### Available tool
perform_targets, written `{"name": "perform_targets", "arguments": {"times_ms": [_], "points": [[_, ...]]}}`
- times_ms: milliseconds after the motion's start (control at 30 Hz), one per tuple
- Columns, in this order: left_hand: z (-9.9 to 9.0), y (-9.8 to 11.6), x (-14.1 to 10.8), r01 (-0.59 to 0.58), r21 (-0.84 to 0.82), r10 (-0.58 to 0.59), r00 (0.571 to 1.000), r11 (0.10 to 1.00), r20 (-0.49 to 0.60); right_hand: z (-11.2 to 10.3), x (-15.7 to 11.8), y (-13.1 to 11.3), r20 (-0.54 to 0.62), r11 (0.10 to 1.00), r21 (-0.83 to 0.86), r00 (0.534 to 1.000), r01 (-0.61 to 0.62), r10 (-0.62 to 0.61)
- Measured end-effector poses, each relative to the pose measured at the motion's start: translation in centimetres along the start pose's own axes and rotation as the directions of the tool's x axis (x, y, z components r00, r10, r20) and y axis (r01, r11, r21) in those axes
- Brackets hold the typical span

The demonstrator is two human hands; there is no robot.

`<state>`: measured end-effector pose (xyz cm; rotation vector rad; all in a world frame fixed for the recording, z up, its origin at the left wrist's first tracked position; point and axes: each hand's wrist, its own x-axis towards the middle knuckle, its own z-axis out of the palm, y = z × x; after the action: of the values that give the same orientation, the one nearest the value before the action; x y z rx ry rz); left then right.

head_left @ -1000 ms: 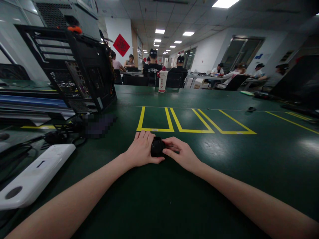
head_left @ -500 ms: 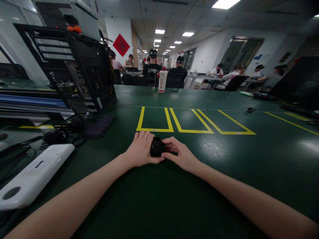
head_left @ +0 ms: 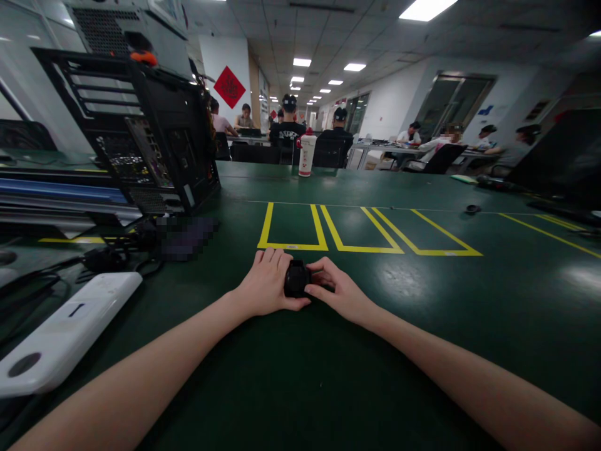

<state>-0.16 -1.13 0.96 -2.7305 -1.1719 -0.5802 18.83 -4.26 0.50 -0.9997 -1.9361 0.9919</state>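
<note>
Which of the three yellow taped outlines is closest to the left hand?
The leftmost outline: its near strip lies just beyond the left hand, which is at the black object. The middle outline and right outline sit farther right.

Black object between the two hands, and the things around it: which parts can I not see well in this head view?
All in the head view:
- Black object: sides covered by left hand and right hand; its underside faces away.
- White device: far end cut off by the left edge.
- Purplish item: pixelated.
- Cup: print too small to read.
</note>
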Motion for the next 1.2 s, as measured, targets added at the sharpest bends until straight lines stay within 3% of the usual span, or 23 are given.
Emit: {"name": "perform_targets", "arguments": {"times_ms": [167, 533, 800, 1200], "points": [[0.0, 0.02, -0.01, -0.005, 0.003, 0.005, 1.0, 1.0, -0.01, 0.13, -0.19, 0.16, -0.021, 0.996, -0.025, 0.996, 0.087, -0.088], [0.33, -0.05, 0.12, 0.006, 0.003, -0.006, 1.0, 1.0, -0.01, 0.41, 0.16, 0.31, -0.058, 1.0, 0.001, 0.998, -0.024, 0.024], [0.1, 0.08, 0.12, 0.0, 0.001, 0.0, 1.0, 1.0, -0.002, 0.21, -0.1, 0.19, -0.045, 0.994, -0.054, 0.994, 0.092, -0.095], [0.13, 0.0, 0.08, -0.002, 0.019, 0.002, 1.0, 1.0, 0.002, 0.32, 0.04, 0.23, -0.057, 0.999, -0.053, 0.998, 0.001, -0.004]]}}
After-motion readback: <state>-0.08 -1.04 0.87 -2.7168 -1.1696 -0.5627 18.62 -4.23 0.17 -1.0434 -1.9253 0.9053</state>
